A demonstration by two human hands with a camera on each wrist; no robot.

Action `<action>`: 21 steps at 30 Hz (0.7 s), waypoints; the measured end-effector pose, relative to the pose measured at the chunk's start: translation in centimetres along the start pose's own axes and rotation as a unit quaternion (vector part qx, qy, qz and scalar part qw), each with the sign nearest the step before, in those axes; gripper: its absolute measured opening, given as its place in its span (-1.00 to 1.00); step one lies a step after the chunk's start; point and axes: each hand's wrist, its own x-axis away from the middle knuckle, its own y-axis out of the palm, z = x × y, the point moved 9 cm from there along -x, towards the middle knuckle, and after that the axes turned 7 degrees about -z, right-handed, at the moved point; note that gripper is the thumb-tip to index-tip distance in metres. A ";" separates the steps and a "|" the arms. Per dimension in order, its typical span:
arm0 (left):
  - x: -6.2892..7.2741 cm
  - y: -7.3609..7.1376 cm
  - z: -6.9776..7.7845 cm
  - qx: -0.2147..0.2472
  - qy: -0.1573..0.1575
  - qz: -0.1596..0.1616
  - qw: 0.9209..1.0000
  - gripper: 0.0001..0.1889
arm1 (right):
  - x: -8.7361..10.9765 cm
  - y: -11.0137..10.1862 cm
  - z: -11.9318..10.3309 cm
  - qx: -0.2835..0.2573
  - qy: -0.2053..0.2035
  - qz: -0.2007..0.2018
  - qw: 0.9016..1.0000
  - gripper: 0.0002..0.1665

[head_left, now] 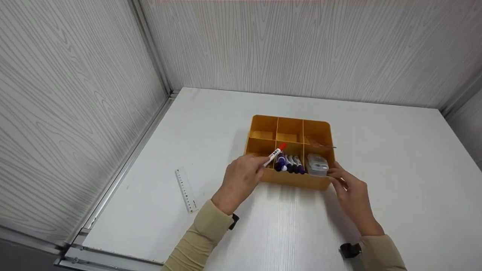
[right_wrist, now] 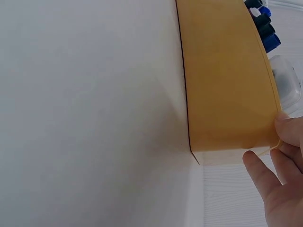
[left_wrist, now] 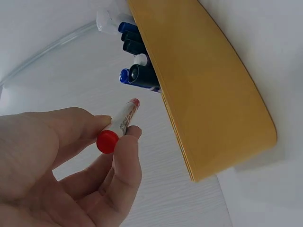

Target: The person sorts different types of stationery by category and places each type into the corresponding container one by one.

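Observation:
My left hand (head_left: pixel 241 175) pinches a white marker with red ends (head_left: pixel 275 153) between thumb and fingers, over the front of a yellow divided box (head_left: pixel 293 183). In the left wrist view that marker (left_wrist: pixel 124 122) points away from the palm, apart from the box wall. At the box's front right corner, my right hand (head_left: pixel 352 194) grips the rim, thumb on the front and fingers along the side. Several dark-capped markers (head_left: pixel 295 164) stand leaning in the front middle compartment. Beside them a clear plastic case (head_left: pixel 317 165) sits in the front right compartment.
A clear ruler (head_left: pixel 186 190) lies on the white table (head_left: pixel 150 158), left of the box. Something thin and transparent (head_left: pixel 318 142) lies in the back right compartment, a tip sticking out past the rim. Pale panels (head_left: pixel 263 49) wall in the back and sides.

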 end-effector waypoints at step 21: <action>-4.1 2.3 4.8 -0.092 0.007 -0.067 0.993 -0.87 | 0.0 0.1 -0.1 -0.010 -0.007 0.002 1.000 -0.85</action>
